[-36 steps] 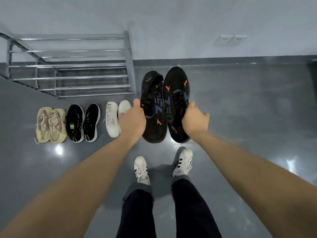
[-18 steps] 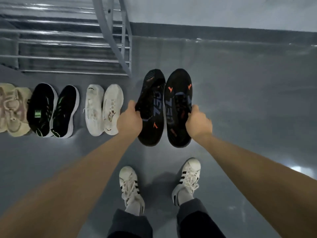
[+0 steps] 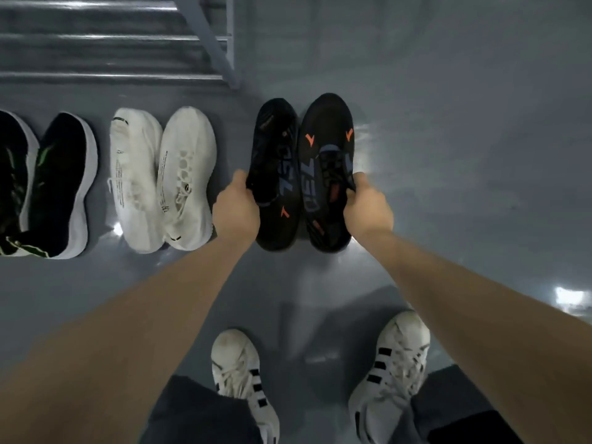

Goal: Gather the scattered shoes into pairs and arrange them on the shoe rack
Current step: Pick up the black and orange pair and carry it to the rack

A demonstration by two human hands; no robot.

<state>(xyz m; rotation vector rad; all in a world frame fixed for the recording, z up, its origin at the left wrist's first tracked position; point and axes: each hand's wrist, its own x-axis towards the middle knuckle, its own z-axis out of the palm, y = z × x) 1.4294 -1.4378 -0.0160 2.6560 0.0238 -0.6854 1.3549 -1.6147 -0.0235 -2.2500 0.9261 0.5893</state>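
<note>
Left hand (image 3: 236, 206) grips one black trainer (image 3: 272, 174), right hand (image 3: 368, 205) its mate (image 3: 326, 174); set down carelessly, they could nudge the white pair (image 3: 163, 177) at nine o'clock.

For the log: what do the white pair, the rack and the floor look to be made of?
White pair: looks like knit or mesh fabric, matte, with open holes on the side of one shoe.
Shoe rack: seemingly metal, with bright glints along its bars.
Floor: smooth grey, glossy, mirroring lights; possibly coated concrete, but I can't tell.
</note>
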